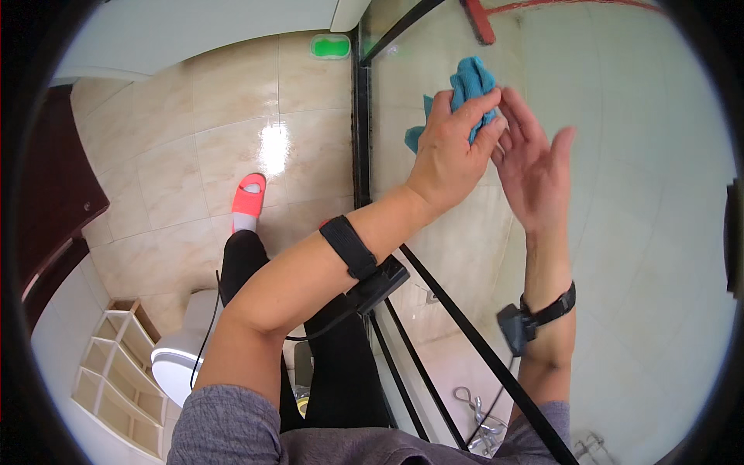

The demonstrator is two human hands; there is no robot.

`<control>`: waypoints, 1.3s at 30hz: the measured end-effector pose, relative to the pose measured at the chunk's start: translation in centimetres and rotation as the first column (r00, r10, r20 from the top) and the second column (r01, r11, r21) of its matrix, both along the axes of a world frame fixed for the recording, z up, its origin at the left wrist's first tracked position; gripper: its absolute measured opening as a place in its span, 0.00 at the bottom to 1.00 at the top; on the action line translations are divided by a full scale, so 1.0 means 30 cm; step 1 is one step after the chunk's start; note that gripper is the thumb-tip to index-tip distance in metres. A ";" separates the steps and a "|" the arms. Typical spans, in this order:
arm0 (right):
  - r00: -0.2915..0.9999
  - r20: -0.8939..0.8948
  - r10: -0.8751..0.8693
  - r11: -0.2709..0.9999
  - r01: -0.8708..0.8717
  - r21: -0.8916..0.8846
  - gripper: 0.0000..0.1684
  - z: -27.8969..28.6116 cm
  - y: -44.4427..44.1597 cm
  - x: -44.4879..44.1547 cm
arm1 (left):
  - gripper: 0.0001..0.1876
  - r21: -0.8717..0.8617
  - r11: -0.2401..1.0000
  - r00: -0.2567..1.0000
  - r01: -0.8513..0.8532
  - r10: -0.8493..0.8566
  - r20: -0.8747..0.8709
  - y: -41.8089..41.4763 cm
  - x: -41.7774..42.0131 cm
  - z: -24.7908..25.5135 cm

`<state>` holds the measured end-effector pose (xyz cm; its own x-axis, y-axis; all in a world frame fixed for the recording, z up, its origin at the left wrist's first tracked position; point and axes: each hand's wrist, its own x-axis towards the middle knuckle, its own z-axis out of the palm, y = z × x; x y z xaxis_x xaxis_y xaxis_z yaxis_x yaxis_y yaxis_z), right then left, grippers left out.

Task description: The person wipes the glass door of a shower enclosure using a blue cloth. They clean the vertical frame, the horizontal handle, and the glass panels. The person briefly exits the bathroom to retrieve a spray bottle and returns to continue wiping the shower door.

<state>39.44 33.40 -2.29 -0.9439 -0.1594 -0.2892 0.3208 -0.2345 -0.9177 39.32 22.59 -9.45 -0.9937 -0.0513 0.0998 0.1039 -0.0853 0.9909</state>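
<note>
My left hand is closed around a crumpled blue cloth, part of which sticks up past the fingers; another fold hangs out at the left of the hand. Beside it, my right hand has its palm facing up, thumb spread, and its fingertips close to the left fingertips and the cloth. It grips nothing visible; whether it touches the cloth cannot be told. Both hands are over the glass side of a black-framed partition. Each forearm wears a black strap with a small device and cable.
Near the partition's base lies a green item in a clear dish. A red squeegee-like tool is at the top. Slanting black bars cross before my right arm. Chrome fittings, a toilet and a cream shelf rack are lower down.
</note>
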 end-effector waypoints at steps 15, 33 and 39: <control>1.000 0.014 -0.001 0.980 -0.001 0.197 0.41 -0.036 0.025 -0.051 | 0.20 0.015 0.999 0.999 0.034 -0.035 0.033 0.014 0.073 -0.037; 1.000 0.013 -0.018 0.974 0.014 0.227 0.35 -0.044 0.016 -0.077 | 0.20 -0.070 0.997 1.000 0.012 -0.013 -0.012 0.020 0.079 -0.056; 0.999 0.027 -0.031 0.969 0.023 0.246 0.35 -0.045 0.019 -0.069 | 0.21 -0.073 0.997 1.000 0.019 -0.020 -0.015 0.018 0.075 -0.057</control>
<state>37.36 33.96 -3.66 -0.9370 -0.0546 -0.3451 0.3462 -0.0117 -0.9381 41.56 23.13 -11.15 -0.9927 -0.0238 0.1182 0.1186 -0.0153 0.9928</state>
